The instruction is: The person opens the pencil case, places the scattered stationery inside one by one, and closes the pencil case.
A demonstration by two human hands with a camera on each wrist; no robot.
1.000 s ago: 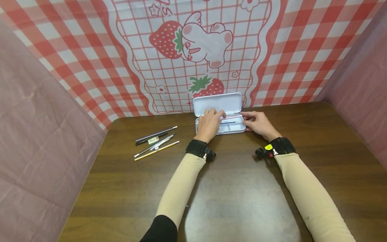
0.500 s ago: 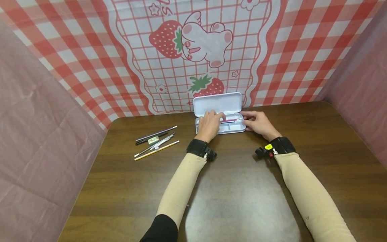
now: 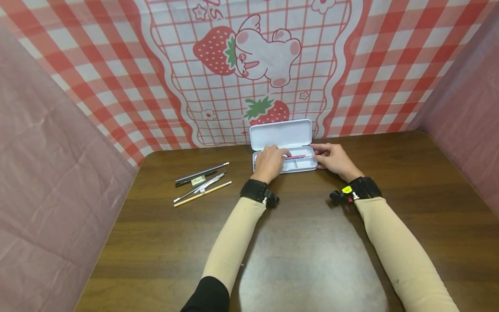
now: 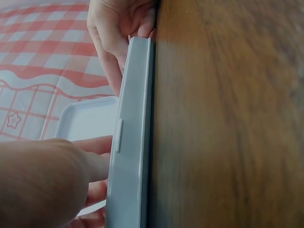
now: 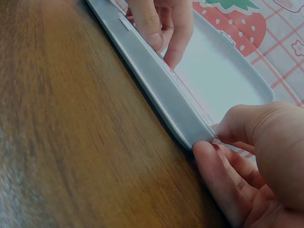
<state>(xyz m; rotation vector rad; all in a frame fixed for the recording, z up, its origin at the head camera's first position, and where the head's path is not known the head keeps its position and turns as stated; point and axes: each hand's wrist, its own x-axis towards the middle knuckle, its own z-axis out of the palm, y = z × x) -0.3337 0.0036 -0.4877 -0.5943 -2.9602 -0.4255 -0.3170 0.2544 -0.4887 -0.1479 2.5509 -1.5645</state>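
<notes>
A white pencil case [image 3: 308,165] lies at the table's back edge, its lid [image 3: 280,134] raised against the cloth. My left hand [image 3: 269,164] reaches over its left half, thumb and index finger down inside, pinching a red-pink pencil [image 3: 300,156] that runs lengthwise toward the right end. In the right wrist view the left index fingertip [image 5: 174,61] meets this pencil just behind the front wall [image 5: 156,85]. My right hand [image 3: 333,160] grips the right end of the case between thumb and fingers. The left hand covers the left part of the inside.
Left of the case lie a dark pencil [image 3: 202,172], a black pen [image 3: 183,183], an eraser [image 3: 198,180], a drawing compass [image 3: 212,182] and a yellow pencil [image 3: 202,194]. A checked cloth [image 3: 351,86] rises behind the brown table [image 3: 296,242].
The red-pink pencil has shifted toward the front of the case, over where a blue pencil showed. My left fingers moved slightly with it; the right hand keeps its grip.
</notes>
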